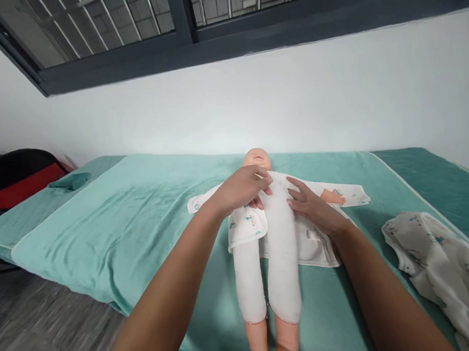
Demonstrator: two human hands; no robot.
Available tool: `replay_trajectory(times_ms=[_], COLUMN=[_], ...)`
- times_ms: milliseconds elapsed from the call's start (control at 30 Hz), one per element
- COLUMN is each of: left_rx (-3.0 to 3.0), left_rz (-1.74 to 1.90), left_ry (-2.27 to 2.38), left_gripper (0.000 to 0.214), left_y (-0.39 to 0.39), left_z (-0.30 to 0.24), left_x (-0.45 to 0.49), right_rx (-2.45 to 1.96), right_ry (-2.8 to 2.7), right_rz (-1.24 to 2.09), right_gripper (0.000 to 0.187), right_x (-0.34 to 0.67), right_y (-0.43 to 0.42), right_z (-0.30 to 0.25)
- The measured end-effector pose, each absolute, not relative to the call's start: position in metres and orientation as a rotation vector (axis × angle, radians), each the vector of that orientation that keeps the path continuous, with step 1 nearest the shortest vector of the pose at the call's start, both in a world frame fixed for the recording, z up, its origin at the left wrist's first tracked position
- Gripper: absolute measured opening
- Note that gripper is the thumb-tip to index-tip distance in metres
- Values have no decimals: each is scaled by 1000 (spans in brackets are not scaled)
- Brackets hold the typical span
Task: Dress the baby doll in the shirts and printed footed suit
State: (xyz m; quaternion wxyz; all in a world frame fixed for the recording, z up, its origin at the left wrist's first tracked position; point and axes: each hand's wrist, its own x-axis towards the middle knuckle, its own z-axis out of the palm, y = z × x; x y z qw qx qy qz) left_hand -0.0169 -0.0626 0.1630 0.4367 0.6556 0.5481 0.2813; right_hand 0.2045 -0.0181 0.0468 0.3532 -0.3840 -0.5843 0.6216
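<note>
A baby doll (281, 257) with a white cloth body lies on its back on a teal mat (142, 218), head toward the wall. A white printed baby garment (247, 225) is spread open under it. My left hand (241, 188) rests on the doll's chest, its fingers closed on the left flap of the garment. My right hand (314, 207) lies flat with fingers stretched on the right flap beside the doll's torso. The doll's hand (333, 196) shows on the right sleeve.
A crumpled printed cloth (434, 261) lies at the mat's right edge. A small folded teal cloth (70, 181) sits at the far left, near a black and red object (16, 178). A white wall and dark window frame rise behind.
</note>
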Motion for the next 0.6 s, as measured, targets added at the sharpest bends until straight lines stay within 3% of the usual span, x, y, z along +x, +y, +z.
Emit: replay_trajectory(times_ms=[67,167,267,367,500,600], left_rx=[1602,1719,1904,2094,2265,2260], left_rz=[817,1058,997,845,788,646], left_ry=[1243,1524,1803,1776,1689,1704], left_gripper=[24,22,23,29,34,36], left_y=[-66,-57,-42,-30,-19,-10], left_z=[159,141,117,101,98,106], left_x=[-17,-20,-18,-9,7,15], right_rx=[-1001,-1039,-1184,-1337,-1465,-1616], right_ry=[-1518,-1496,-1450,-1281,-1031,-1021], right_rz=[1590,1537,1375,1024,570,445], right_gripper=[87,79,52,28,20,23], right_x=[206,208,213,223,245,257], right_y=[-18,-16,-10,-1,15,23], right_z=[47,46,47,46,35,25])
